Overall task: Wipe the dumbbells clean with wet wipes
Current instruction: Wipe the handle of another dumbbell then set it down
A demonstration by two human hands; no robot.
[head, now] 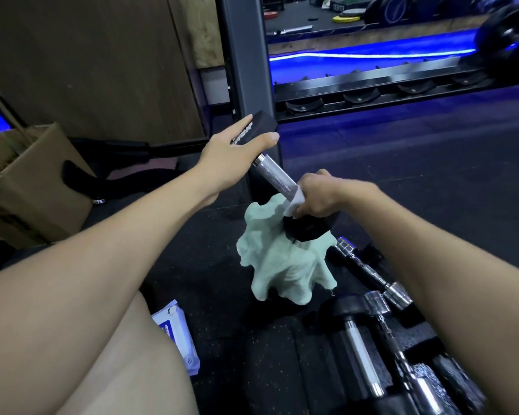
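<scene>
A black-headed dumbbell with a knurled silver handle [276, 176] stands tilted, its lower head resting on a pale green towel [282, 265] on the floor. My left hand [237, 146] holds the upper head, thumb and fingers on either side of it. My right hand [321, 199] grips the low end of the handle with a white wet wipe [294, 203] wrapped around the bar. A blue-and-white wet wipes pack [177, 333] lies on the floor beside my leg.
Several more dumbbells [381, 330] lie on the dark mat at the lower right. A cardboard box [33, 187] sits at the left. A dumbbell rack [372, 94] with blue lighting runs across the back, beside a grey upright post [246, 55].
</scene>
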